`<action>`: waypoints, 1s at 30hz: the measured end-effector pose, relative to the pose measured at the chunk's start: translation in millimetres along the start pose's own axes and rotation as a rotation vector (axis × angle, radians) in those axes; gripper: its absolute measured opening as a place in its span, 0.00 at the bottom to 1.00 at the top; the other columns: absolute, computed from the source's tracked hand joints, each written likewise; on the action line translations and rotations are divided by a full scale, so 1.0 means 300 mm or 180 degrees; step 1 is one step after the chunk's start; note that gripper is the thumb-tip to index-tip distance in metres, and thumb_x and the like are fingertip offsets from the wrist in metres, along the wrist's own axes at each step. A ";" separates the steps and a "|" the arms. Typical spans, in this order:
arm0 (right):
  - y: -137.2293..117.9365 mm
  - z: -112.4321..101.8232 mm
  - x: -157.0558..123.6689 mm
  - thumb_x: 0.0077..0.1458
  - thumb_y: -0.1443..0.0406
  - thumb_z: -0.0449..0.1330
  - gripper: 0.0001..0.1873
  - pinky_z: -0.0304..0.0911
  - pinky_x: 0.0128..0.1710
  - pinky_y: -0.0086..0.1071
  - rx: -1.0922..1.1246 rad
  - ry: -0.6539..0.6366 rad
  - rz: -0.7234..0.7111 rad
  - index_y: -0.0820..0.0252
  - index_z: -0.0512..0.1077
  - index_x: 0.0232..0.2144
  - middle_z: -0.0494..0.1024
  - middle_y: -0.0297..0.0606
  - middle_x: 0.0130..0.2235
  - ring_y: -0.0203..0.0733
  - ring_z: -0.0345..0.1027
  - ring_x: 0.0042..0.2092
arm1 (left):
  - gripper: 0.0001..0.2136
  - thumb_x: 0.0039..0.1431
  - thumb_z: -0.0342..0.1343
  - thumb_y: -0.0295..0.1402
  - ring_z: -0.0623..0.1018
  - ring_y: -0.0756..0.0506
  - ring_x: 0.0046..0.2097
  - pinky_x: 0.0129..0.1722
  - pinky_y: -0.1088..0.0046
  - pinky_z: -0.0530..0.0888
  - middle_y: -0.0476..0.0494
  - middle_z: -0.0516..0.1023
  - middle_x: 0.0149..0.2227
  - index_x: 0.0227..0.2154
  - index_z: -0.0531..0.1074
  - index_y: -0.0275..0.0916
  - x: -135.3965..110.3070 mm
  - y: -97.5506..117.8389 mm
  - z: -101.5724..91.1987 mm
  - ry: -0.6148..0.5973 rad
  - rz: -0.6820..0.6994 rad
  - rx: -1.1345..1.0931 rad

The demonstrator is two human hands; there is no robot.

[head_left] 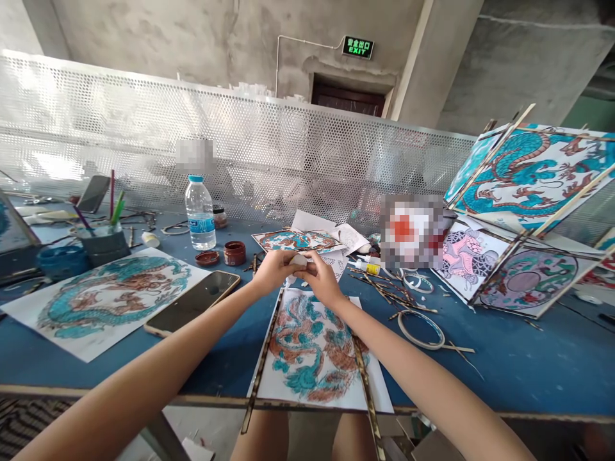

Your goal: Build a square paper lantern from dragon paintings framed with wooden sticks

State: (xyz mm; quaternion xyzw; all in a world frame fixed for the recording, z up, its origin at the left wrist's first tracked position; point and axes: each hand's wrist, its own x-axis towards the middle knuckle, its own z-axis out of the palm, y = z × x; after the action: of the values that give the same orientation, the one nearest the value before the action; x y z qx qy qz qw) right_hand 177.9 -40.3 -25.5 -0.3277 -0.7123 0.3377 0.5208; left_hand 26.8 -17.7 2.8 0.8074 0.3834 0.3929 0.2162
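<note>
My left hand [275, 273] and my right hand [321, 278] meet above the far edge of a dragon painting [312, 346]. Between them is a small white glue bottle [298, 260], its tip pointing down; fingers cover most of it. Both hands are closed around it. The painting, in teal and reddish brown, lies at the table's front edge. A dark mottled bamboo strip [262, 358] runs along its left side, and another strip [366, 390] lies along its right, partly under my right forearm.
A phone [195, 302] and a second dragon painting [115, 298] lie left. A water bottle [199, 214] and an open paint jar [235, 252] stand behind. Bamboo sticks [384, 289], a coiled strip [421, 330] and a painted lantern frame [528, 179] are right.
</note>
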 end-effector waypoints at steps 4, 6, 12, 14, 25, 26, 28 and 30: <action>0.006 -0.002 -0.001 0.51 0.61 0.57 0.14 0.63 0.34 0.32 -0.0099 0.0016 -0.0034 0.55 0.65 0.42 0.77 0.33 0.31 0.40 0.71 0.33 | 0.10 0.48 0.53 0.37 0.68 0.50 0.26 0.26 0.78 0.64 0.51 0.70 0.21 0.23 0.71 0.35 -0.001 0.003 -0.001 -0.0005 0.0007 0.0023; 0.006 -0.004 0.000 0.51 0.61 0.57 0.15 0.63 0.33 0.31 -0.0133 0.0013 -0.0048 0.55 0.65 0.43 0.77 0.33 0.31 0.40 0.70 0.32 | 0.09 0.48 0.52 0.36 0.68 0.50 0.26 0.26 0.78 0.64 0.51 0.70 0.21 0.23 0.71 0.35 -0.002 0.003 0.000 0.0012 0.0004 0.0041; -0.003 -0.010 0.001 0.51 0.61 0.57 0.15 0.62 0.31 0.30 -0.0293 0.0041 -0.0087 0.55 0.66 0.43 0.76 0.33 0.30 0.41 0.71 0.31 | 0.09 0.48 0.52 0.35 0.69 0.49 0.26 0.26 0.78 0.64 0.51 0.71 0.22 0.25 0.72 0.35 -0.005 0.001 0.008 0.0100 0.0004 0.0096; -0.007 -0.010 0.002 0.52 0.60 0.56 0.15 0.62 0.30 0.30 -0.0370 0.0061 -0.0100 0.55 0.66 0.43 0.76 0.33 0.29 0.41 0.70 0.31 | 0.09 0.48 0.51 0.35 0.69 0.49 0.26 0.27 0.78 0.65 0.51 0.71 0.22 0.25 0.73 0.35 -0.007 0.000 0.010 0.0122 0.0017 0.0099; -0.033 -0.024 0.002 0.52 0.61 0.56 0.16 0.62 0.30 0.31 -0.0659 0.0128 -0.0242 0.55 0.67 0.45 0.77 0.33 0.30 0.43 0.71 0.31 | 0.09 0.48 0.52 0.33 0.72 0.48 0.29 0.28 0.76 0.67 0.49 0.74 0.25 0.29 0.74 0.35 -0.015 0.007 0.020 0.0326 0.0044 -0.0174; -0.038 -0.028 0.002 0.52 0.61 0.57 0.16 0.62 0.30 0.31 -0.0724 0.0116 -0.0249 0.55 0.67 0.45 0.77 0.33 0.30 0.44 0.72 0.32 | 0.09 0.49 0.52 0.33 0.72 0.48 0.29 0.28 0.76 0.67 0.49 0.74 0.25 0.29 0.74 0.34 -0.016 0.009 0.023 0.0345 0.0035 -0.0220; -0.051 -0.039 0.006 0.53 0.61 0.57 0.15 0.62 0.31 0.32 -0.0898 0.0095 -0.0281 0.54 0.68 0.44 0.78 0.34 0.30 0.45 0.72 0.33 | 0.09 0.49 0.52 0.33 0.72 0.48 0.29 0.29 0.76 0.67 0.49 0.74 0.26 0.29 0.74 0.34 -0.015 0.012 0.028 0.0395 0.0013 -0.0348; -0.064 -0.052 0.012 0.53 0.62 0.58 0.13 0.61 0.31 0.32 -0.1177 0.0076 -0.0322 0.53 0.68 0.42 0.78 0.35 0.31 0.47 0.73 0.35 | 0.09 0.49 0.54 0.34 0.72 0.48 0.30 0.30 0.75 0.67 0.49 0.74 0.26 0.29 0.73 0.33 -0.012 0.015 0.034 0.0421 -0.0005 -0.0594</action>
State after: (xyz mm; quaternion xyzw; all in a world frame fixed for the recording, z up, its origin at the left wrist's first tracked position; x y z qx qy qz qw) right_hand 189.8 -45.9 -4.1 -0.3856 -0.7715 0.1705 0.4764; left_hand 35.5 -23.8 -2.0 0.7558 0.3591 0.4791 0.2651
